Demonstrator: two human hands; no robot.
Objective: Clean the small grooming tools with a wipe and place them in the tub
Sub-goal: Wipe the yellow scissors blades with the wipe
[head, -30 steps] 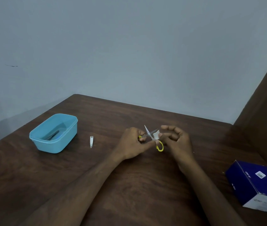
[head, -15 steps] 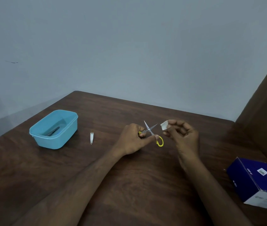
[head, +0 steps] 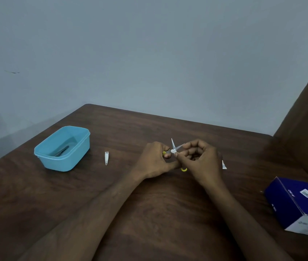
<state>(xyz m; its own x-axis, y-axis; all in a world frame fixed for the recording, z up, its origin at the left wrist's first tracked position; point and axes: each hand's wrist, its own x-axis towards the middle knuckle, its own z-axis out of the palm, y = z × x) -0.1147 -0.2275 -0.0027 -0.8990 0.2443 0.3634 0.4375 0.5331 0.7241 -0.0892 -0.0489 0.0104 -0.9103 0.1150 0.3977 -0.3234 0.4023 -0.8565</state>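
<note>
Your left hand grips the small yellow-handled steel scissors mid-table, blades splayed to expose edges, while your right hand pinches the white wipe at their pivot.

Dim, flat indoor light, bluish cast on wall. Soft shadow on table beside tub toward 3 o'clock. No glare. Mild softness overall; wide-angle bending at edges, strongest toward 9 and 3 o'clock.
</note>
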